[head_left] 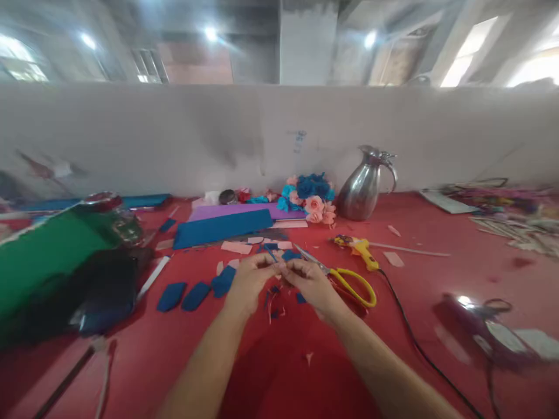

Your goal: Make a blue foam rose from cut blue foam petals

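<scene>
Our left hand (252,280) and right hand (311,281) meet, apparently pinching a blue strip (271,254); we should grip lightly, clear of the yellow-handled scissors (335,273) at three o'clock.

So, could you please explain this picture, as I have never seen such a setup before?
No machine here: these are a person's bare hands, left hand and right hand, seen by one head-worn camera looking forward and down. Their fingers meet above a red table. The left seems to pinch a small blue piece; whether the right grips it too, I cannot tell. Blue pieces and pink scraps lie about. Toward the right are yellow-handled scissors and a glue gun; farther back, flowers and a metal jug.
</scene>
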The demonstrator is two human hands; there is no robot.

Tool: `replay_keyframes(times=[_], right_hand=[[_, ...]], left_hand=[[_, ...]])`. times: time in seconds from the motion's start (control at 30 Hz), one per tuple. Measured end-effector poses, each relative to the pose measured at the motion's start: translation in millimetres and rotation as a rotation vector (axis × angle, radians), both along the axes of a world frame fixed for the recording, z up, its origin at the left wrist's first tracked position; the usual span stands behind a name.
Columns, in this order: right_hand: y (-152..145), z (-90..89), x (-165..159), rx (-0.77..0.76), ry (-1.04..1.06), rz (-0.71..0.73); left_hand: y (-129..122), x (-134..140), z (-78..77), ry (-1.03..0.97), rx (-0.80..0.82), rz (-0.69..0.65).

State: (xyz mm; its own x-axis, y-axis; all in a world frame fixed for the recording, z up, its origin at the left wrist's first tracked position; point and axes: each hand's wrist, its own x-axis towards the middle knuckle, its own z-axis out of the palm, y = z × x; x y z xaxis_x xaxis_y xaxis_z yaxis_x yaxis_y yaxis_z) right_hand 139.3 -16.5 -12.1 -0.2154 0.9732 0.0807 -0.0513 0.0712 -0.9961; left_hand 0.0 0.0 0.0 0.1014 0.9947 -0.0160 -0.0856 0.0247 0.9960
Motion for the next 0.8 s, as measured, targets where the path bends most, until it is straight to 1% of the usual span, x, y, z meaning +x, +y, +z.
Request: replay_keyframes(times=[0.1, 0.2, 0.3, 0.43, 0.6, 0.8], right_hand=[[-1.2, 0.3, 0.9, -0.019, 0.018, -0.005], [-1.5, -0.5, 1.3, -0.028, 0.038, -0.005], [-1.2, -2.5, 1.5, -0.031, 0.044, 0.0], [-0.4, -4.0, 2.7, -0.033, 0.049, 0.0], [-1.0, -2.6, 3.3, -0.032, 0.038, 0.018], [-1.7, -2.6, 2.1, -0.047, 0.031, 0.002]], left_hand=[[-1.8, 0.5, 1.9, -0.026, -0.029, -0.038], [-2.5, 0.8, 3.2, -0.021, -0.035, -0.043], [-2.8, 1.6, 3.9, -0.024, -0.024, -0.011], [-3.6, 3.4, 4.7, -0.091, -0.048, -0.001], [-2.4, 2.1, 3.2, -0.069, 0.006, 0.006], [-0.3, 2.5, 1.5, -0.117, 0.007, 0.091]])
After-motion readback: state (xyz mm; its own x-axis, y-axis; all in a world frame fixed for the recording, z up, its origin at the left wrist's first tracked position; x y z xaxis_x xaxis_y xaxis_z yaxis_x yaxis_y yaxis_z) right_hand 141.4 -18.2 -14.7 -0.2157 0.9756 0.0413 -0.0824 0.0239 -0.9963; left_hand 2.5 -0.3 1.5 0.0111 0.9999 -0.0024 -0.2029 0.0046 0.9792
